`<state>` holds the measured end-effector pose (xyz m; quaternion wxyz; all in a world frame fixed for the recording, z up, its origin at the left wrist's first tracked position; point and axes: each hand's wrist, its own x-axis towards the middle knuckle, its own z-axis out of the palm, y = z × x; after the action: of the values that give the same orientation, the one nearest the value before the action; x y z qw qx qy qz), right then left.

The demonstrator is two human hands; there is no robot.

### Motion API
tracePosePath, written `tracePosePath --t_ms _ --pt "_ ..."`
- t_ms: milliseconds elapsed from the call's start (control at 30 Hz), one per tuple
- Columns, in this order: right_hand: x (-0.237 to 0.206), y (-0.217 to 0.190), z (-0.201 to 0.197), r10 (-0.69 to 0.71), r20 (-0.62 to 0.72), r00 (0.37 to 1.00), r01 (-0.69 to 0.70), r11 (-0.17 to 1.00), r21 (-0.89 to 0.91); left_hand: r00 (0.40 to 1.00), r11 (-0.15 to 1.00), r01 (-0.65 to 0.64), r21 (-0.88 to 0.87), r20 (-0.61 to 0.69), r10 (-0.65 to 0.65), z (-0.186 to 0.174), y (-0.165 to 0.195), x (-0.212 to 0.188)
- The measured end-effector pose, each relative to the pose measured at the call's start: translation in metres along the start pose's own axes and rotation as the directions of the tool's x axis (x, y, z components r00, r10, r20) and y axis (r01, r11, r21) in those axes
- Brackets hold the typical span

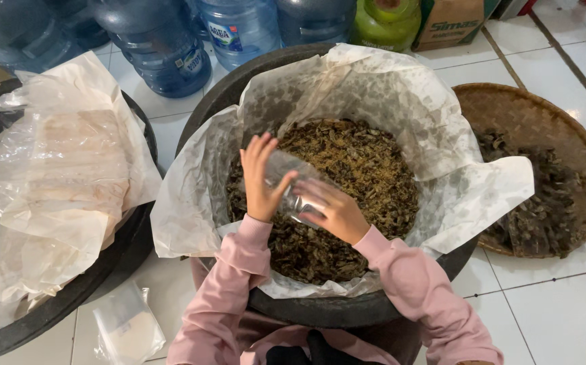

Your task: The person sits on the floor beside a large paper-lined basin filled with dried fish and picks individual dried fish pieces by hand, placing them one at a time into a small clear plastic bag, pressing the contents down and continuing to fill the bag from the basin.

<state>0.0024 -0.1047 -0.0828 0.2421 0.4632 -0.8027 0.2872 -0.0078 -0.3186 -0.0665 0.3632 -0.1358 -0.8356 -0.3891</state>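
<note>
Right over the middle of the black tub [327, 312], both hands meet on a small clear plastic bag [291, 181]. Left hand [260, 181] has fingers spread, thumb pinching the bag; right hand [335, 211] curls closed around its lower end. Crumbly dried brown leaves [360, 169] fill the wrinkled paper liner [401, 101]. Tiled floor [556, 311] lies open beyond the woven tray [543, 122]. The bag's contents are hard to make out.

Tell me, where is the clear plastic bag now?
The clear plastic bag is mid-frame, held between the left hand and right hand, above the dried leaves in the lined tub.
</note>
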Motion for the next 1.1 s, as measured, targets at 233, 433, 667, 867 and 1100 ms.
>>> tracePosePath --t_ms 233,433,667,867,1100 --pt "-0.004 -0.009 -0.020 0.379 -0.198 0.904 -0.245 0.840 0.485 0.837 0.610 0.150 -0.778 -0.229 -0.498 0.006 0.012 -0.002" --pt "0.001 -0.016 -0.014 0.339 -0.110 0.934 -0.241 0.828 0.506 0.892 0.059 0.163 -0.985 0.121 -0.436 0.015 0.024 0.001" --pt "0.007 -0.028 -0.011 0.196 -0.070 0.978 -0.171 0.948 0.269 0.867 0.033 0.293 -0.955 0.251 -0.430 0.029 0.023 -0.017" --pt "0.009 -0.033 -0.017 0.317 0.137 0.938 -0.344 0.898 0.276 0.823 -0.088 0.332 -0.939 0.334 -0.459 0.042 0.021 -0.021" --pt "0.003 -0.035 -0.015 0.338 0.334 0.880 -0.448 0.825 0.345 0.589 -0.242 0.385 -0.890 0.439 -0.679 0.025 -0.002 -0.011"
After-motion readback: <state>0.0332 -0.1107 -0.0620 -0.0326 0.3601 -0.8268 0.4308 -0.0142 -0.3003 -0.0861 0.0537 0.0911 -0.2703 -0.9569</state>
